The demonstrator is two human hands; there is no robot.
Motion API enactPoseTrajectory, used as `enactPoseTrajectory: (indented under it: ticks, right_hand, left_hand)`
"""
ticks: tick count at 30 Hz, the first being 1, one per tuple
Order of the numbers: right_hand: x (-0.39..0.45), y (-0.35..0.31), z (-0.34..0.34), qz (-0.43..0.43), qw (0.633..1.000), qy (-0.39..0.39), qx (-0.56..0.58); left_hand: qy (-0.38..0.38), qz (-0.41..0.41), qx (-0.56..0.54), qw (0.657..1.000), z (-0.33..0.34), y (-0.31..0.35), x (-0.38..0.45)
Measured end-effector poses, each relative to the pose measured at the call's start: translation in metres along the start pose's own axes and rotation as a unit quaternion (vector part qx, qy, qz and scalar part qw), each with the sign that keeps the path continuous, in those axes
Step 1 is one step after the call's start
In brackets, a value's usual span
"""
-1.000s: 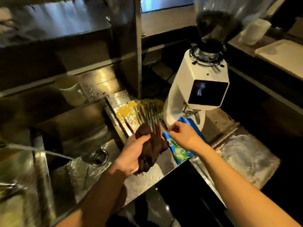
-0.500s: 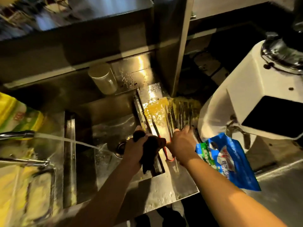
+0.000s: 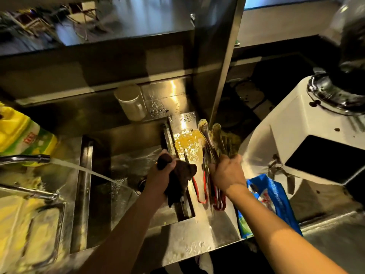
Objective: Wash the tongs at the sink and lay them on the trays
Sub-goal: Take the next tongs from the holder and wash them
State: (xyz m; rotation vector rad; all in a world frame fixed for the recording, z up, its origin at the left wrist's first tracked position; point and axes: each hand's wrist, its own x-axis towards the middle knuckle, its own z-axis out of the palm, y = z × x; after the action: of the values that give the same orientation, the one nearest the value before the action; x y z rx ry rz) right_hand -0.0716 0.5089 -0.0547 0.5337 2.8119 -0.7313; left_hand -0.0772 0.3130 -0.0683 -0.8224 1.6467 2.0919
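My right hand (image 3: 227,172) grips a pair of metal tongs (image 3: 208,139) with red handle ends, lifting their tips above the steel drainboard (image 3: 199,234) right of the sink. More red-handled tongs (image 3: 201,186) lie on the drainboard under and beside that hand. My left hand (image 3: 160,178) holds a dark brown cloth (image 3: 181,175) at the sink's right edge. The sink basin (image 3: 126,161) lies to the left, with water streaming from the faucet (image 3: 25,159) into it. No trays can be made out.
A white coffee grinder (image 3: 308,145) stands close on the right, with a blue plastic bag (image 3: 270,200) at its foot. A white cup (image 3: 131,103) sits behind the sink. A yellow detergent bottle (image 3: 21,135) is at far left. A steel post (image 3: 227,60) rises behind the tongs.
My right hand went from reaching over the tongs to gripping a pair and raising it. The left hand kept the cloth at the sink edge. The view swung left toward the sink.
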Motion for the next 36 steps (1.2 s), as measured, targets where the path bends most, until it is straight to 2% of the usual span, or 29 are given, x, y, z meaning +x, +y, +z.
enactPoseTrajectory:
  ticks: [3, 6, 9, 12, 15, 19, 23, 25, 29, 33, 36]
  right_hand:
    - [-0.008, -0.019, -0.008, 0.002, 0.999, -0.037, 0.018]
    - [-0.024, -0.056, -0.001, -0.022, 0.99, -0.091, 0.109]
    - [-0.042, -0.094, 0.016, -0.014, 0.941, -0.188, 0.28]
    - [-0.058, -0.13, 0.037, -0.002, 0.883, -0.284, 0.375]
    - [-0.067, -0.158, 0.058, 0.025, 0.84, -0.338, 0.422]
    - [-0.082, -0.191, 0.085, 0.036, 0.813, -0.382, 0.438]
    - [-0.102, -0.223, 0.109, 0.048, 0.819, -0.399, 0.409]
    - [-0.11, -0.231, 0.115, 0.051, 0.825, -0.39, 0.405]
    - [-0.12, -0.228, 0.113, 0.041, 0.835, -0.392, 0.384]
    - [-0.112, -0.238, 0.107, 0.021, 0.866, -0.354, 0.353]
    - [-0.118, -0.239, 0.109, 0.011, 0.872, -0.354, 0.337]
  left_hand:
    - [0.006, 0.018, 0.002, 1.0, -0.024, 0.004, 0.001]
    - [0.036, 0.018, -0.033, 0.999, -0.065, 0.013, 0.0]
    - [0.051, 0.073, -0.087, 0.992, -0.113, 0.029, 0.001]
    - [0.007, 0.112, -0.18, 0.977, -0.163, 0.049, 0.002]
    - [0.071, 0.051, -0.172, 0.981, -0.206, 0.063, 0.004]
    - [0.03, 0.036, -0.233, 0.971, -0.22, 0.073, 0.001]
    - [0.054, -0.002, -0.174, 0.983, -0.212, 0.072, 0.004]
    - [0.097, 0.009, -0.117, 0.988, -0.21, 0.074, 0.011]
    - [0.093, -0.033, -0.15, 0.984, -0.22, 0.089, 0.032]
    - [0.092, -0.054, -0.121, 0.987, -0.205, 0.085, 0.037]
    - [0.146, -0.044, -0.14, 0.978, -0.212, 0.087, 0.047]
